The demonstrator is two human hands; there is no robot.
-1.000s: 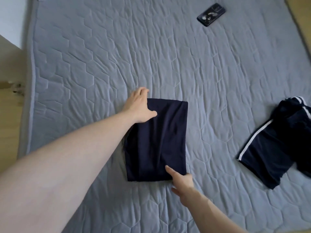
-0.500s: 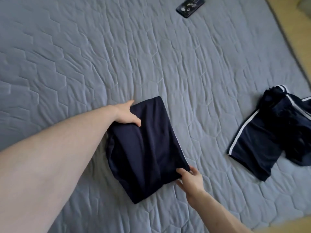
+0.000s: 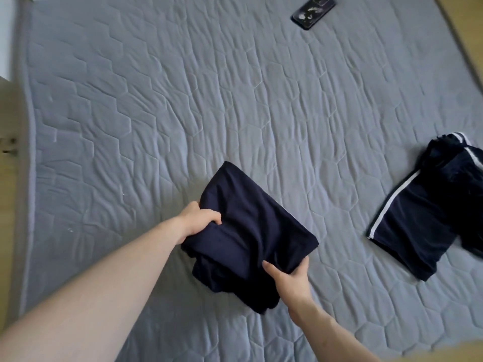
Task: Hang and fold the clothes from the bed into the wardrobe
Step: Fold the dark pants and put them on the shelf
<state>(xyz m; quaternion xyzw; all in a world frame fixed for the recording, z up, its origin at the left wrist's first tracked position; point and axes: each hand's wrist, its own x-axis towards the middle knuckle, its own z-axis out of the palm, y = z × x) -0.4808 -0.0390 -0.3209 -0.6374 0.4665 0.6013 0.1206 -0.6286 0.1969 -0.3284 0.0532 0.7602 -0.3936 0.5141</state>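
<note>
Head view, nearest: right hand (image 3: 288,276) grips the near right corner of the folded navy garment (image 3: 251,239), thumb on top and fingers under the edge.
Left hand: left hand (image 3: 200,222) clutches the garment's left edge, fingers curled into the cloth.
Garment: a compact folded bundle held at both sides over the grey quilted bed (image 3: 183,100); probably lifted at the near end, though how far clear is hard to judge.
Done: this piece is folded.
Left: it must go to the wardrobe, which is out of view; the striped shorts (image 3: 428,220) lie unfolded, well apart to the right.
Far: a phone (image 3: 312,11) rests near the bed's far edge.
Change: a second ago the garment lay flat and square, the left hand flat at its far corner and a right fingertip at its near edge; now both hands grasp it and it sits turned and bunched.
</note>
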